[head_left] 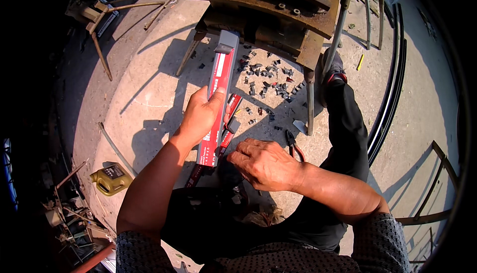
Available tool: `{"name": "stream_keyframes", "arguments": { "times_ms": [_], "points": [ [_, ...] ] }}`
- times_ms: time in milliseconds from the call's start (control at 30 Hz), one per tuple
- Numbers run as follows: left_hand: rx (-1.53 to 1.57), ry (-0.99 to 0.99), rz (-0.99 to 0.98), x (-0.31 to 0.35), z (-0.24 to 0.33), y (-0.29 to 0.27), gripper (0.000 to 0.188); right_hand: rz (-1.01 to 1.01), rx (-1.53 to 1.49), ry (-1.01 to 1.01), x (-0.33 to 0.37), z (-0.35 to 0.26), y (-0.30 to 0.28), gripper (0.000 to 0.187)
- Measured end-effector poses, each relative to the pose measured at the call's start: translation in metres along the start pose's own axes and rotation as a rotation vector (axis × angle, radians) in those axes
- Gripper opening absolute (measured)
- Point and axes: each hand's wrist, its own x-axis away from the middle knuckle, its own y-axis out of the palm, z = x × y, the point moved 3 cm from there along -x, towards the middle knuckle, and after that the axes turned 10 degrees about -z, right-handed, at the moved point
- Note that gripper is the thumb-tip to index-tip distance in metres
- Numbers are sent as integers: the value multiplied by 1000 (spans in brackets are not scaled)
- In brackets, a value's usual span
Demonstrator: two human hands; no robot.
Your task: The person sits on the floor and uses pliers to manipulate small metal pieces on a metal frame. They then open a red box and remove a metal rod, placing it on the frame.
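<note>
Head view: the left hand (198, 116) is wrapped around a red-and-grey bar (214, 130) above the concrete floor (149, 82); the right hand (268, 164) curls near its lower end, contents unclear.

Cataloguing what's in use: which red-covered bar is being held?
The bar in the left hand, its grey end toward the brown frame; the other red bar shows behind, partly hidden.

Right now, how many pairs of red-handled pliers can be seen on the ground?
1. The red-handled pliers lie on the ground, just beyond the right hand, near its wrist. More may be hidden from view.
</note>
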Motion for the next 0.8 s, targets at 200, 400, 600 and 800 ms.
{"name": "stream_keyframes", "arguments": {
  "times_ms": [200,400,600,800],
  "points": [
    [-209,-5,104,1,4,8,29,62,-8,-5,0,1,0,30],
    [-246,27,166,-4,-7,17,29,250,-53,214,-3,8,-4,25],
    [-421,78,239,-4,-7,17,33,497,-171,496,-20,40,-21,43],
    [-292,-13,174,-15,-19,20,22,523,-464,740,-84,89,-41,78]
  ]
}}
